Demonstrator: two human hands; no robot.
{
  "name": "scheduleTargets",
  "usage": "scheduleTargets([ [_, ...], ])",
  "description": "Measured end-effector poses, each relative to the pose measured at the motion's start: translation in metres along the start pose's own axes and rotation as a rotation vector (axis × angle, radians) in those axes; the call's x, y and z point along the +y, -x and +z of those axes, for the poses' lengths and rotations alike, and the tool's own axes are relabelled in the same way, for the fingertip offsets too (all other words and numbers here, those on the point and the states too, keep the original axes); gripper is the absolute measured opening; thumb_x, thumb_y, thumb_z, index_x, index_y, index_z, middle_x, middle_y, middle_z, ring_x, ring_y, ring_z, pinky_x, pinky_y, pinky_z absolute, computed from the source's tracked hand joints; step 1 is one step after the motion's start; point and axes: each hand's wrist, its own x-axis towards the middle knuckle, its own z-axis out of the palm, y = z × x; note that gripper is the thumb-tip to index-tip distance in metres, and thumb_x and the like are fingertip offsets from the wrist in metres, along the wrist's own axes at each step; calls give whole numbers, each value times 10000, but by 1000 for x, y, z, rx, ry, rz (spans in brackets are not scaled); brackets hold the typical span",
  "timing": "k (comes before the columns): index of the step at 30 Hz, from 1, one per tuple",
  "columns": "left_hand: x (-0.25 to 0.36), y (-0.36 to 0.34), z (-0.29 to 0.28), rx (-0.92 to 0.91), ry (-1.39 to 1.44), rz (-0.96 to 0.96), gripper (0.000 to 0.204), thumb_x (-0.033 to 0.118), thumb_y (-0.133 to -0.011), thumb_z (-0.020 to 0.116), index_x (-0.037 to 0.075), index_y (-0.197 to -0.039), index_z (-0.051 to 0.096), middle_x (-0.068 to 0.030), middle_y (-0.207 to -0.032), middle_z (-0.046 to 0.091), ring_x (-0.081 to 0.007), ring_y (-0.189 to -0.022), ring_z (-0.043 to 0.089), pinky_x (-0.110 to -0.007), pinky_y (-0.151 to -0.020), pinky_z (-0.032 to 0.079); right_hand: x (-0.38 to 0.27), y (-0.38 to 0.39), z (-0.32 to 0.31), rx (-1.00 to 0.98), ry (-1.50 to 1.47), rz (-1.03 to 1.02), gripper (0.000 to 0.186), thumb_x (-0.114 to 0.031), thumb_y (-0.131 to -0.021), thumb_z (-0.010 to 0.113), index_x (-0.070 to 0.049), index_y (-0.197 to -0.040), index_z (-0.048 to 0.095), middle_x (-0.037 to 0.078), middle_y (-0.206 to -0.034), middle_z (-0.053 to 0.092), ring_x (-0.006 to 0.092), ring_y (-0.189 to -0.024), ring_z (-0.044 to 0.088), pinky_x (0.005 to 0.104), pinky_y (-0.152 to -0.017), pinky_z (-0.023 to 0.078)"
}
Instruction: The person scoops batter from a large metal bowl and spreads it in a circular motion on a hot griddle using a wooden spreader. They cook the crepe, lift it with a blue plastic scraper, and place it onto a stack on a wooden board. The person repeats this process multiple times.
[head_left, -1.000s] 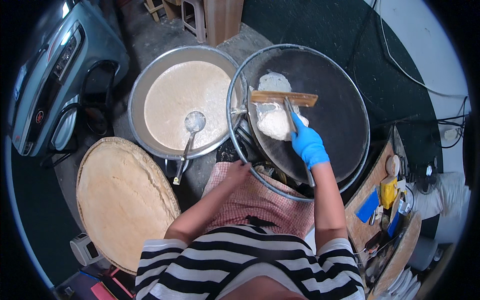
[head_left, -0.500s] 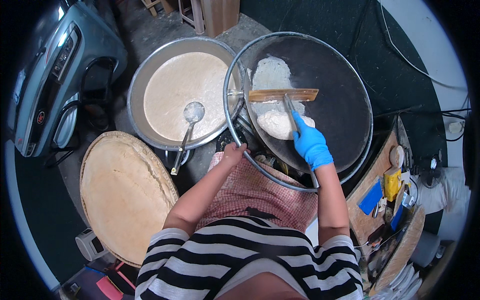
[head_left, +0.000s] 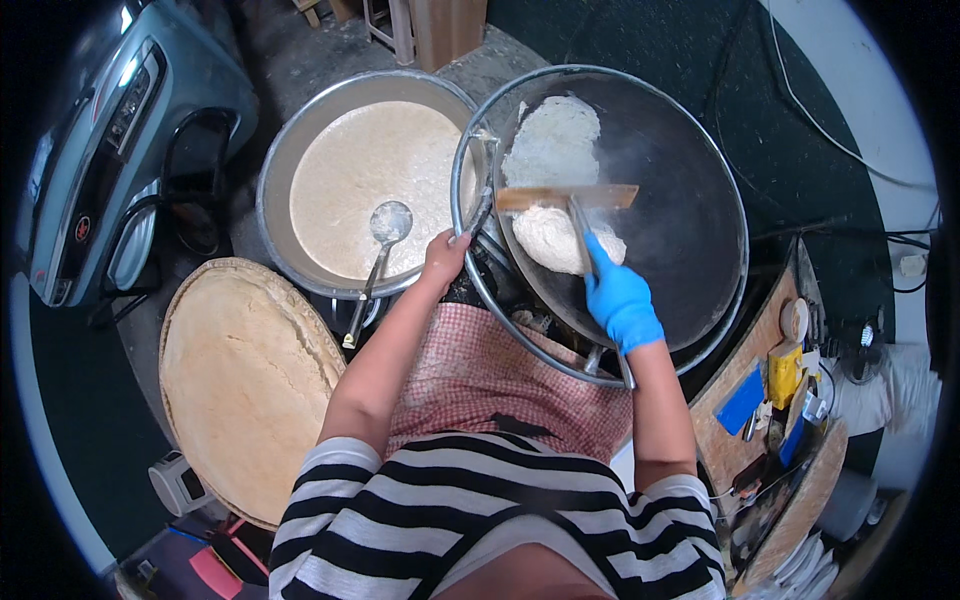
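My bare left hand (head_left: 446, 262) is closed around the metal ring (head_left: 555, 368) that runs about a dark round griddle (head_left: 680, 190). In my right hand (head_left: 622, 305), which wears a blue glove, is the handle of a spreader with a long wooden blade (head_left: 612, 196). The blade lies across the griddle at its left part. A thick lump of pale dough (head_left: 548, 245) sits on the near side of the blade, against it. Beyond the blade a thin pale layer (head_left: 555, 140) coats the griddle.
Left of the griddle stands a big metal pot (head_left: 275, 215) of pale batter, a ladle (head_left: 388, 232) resting in it. A stack of round flat sheets (head_left: 245, 380) lies nearer. A scooter (head_left: 130, 150) is parked far left. At right, a board (head_left: 715, 400) carries small items.
The ring and griddle have turned clockwise, and my left hand has moved left and away with the ring. The thin layer has shifted farther away and grown. The spreader stays almost in place.
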Motion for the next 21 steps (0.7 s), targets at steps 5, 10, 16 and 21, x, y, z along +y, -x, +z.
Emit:
scheduleTargets([
  [5, -31, 58, 4, -98, 263, -172, 263, 292, -870, 558, 42, -949, 578, -1, -721, 573, -80, -612, 528, -204, -533, 426, 25, 45, -21, -111, 9, 52, 615, -163, -810, 516, -220, -1373, 276, 234, -804, 608, 379, -720, 598, 457, -663, 473],
  [10, -52, 112, 54, -135, 181, -120, 203, 241, -883, 542, 40, -893, 569, -28, -721, 592, -110, -605, 550, -237, -540, 451, 9, 2, -3, 29, -74, 41, 567, -150, -811, 519, -199, -1343, 331, 248, -823, 595, 406, -739, 579, 465, -666, 462],
  [16, -46, 81, 38, -140, 233, -202, 156, 184, -870, 551, 35, -827, 567, -50, -689, 604, -119, -535, 539, -245, -484, 442, 12, 40, -9, -111, 14, 72, 599, -168, -810, 520, -235, -1362, 297, 239, -829, 605, 391, -736, 592, 464, -680, 468],
  [21, -21, 43, 14, -194, 186, -221, 175, 197, -868, 551, 31, -817, 572, -47, -680, 609, -115, -527, 548, -240, -461, 444, 29, 28, -19, -39, -103, 62, 572, -168, -813, 513, -201, -1350, 321, 244, -852, 604, 401, -765, 587, 462, -702, 469],
])
